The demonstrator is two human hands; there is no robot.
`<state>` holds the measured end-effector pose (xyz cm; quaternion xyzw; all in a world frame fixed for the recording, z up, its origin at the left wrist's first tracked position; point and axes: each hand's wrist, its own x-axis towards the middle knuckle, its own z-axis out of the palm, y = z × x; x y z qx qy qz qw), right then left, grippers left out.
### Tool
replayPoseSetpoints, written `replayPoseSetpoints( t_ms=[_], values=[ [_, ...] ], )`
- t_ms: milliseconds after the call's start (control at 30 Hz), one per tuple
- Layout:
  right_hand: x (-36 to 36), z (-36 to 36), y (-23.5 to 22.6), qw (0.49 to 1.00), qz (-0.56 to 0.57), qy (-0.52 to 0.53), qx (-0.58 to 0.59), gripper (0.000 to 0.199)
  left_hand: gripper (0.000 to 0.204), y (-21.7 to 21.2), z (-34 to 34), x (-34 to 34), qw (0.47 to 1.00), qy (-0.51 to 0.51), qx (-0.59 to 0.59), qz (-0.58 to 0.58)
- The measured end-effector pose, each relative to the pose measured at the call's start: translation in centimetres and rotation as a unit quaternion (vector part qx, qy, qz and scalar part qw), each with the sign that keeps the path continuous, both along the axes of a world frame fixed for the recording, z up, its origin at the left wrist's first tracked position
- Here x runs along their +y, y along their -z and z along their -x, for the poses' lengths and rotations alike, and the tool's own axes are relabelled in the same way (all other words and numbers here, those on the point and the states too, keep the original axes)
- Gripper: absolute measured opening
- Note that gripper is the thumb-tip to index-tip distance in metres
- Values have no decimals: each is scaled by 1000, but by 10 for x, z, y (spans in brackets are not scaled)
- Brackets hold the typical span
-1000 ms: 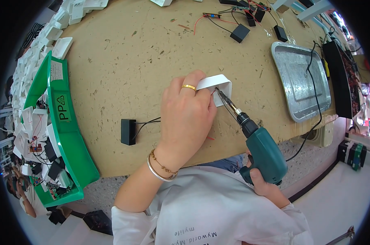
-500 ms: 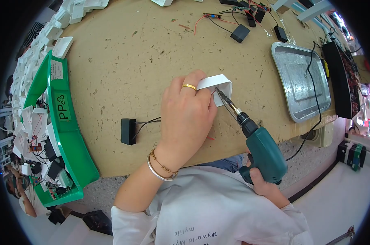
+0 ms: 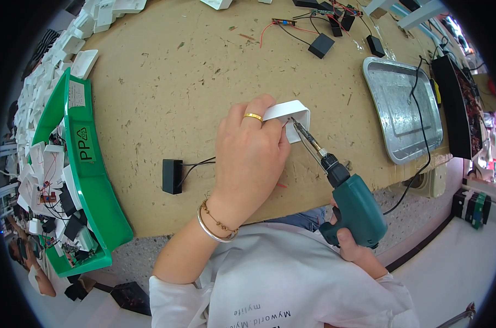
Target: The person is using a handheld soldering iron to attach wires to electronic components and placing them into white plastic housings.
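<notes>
My left hand (image 3: pixel 253 145) is closed round a white plastic housing (image 3: pixel 298 107) and holds it over the bench, hiding much of it. My right hand (image 3: pixel 353 246) grips the handle of a teal soldering gun (image 3: pixel 358 208). Its metal tip (image 3: pixel 297 123) reaches inside the open end of the housing, where a bit of reddish wire shows; whether they touch I cannot tell. Left of my left hand lies a black box (image 3: pixel 172 176), its two dark leads running under the hand. A short red wire end pokes out below that hand.
A green bin (image 3: pixel 92 175) full of white housings and wired parts stands at the left, with a pile of white housings (image 3: pixel 75 44) behind it. At the right, a black cable (image 3: pixel 421 115) crosses a metal tray (image 3: pixel 390 147). Black boxes with wires (image 3: pixel 322 45) lie at the back right.
The soldering gun's body has shifted very slightly down and right, its tip still inside the housing. My left hand and the housing have hardly moved.
</notes>
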<state>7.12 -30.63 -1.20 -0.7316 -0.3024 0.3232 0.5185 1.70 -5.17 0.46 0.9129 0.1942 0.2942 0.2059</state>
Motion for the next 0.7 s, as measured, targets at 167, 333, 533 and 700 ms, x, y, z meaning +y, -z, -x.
replayPoseSetpoints(
  t_ms=[167, 333, 533, 700],
  values=[
    [-2, -1, 2, 1000, 10, -9, 9, 74, 7, 0, 0, 0, 1000, -1, -1, -3],
    [-2, 0, 3, 1000, 11, -3, 9, 73, 8, -1, 1, 0, 1000, 0, 7, -2],
    [-3, 0, 5, 1000, 4, -8, 4, 73, 11, -12, 10, -3, 999, 6, 11, -45],
    [10, -2, 2, 994, -79, 34, -67, 37, 12, -43, 37, -5, 992, 90, 51, -71]
  ],
)
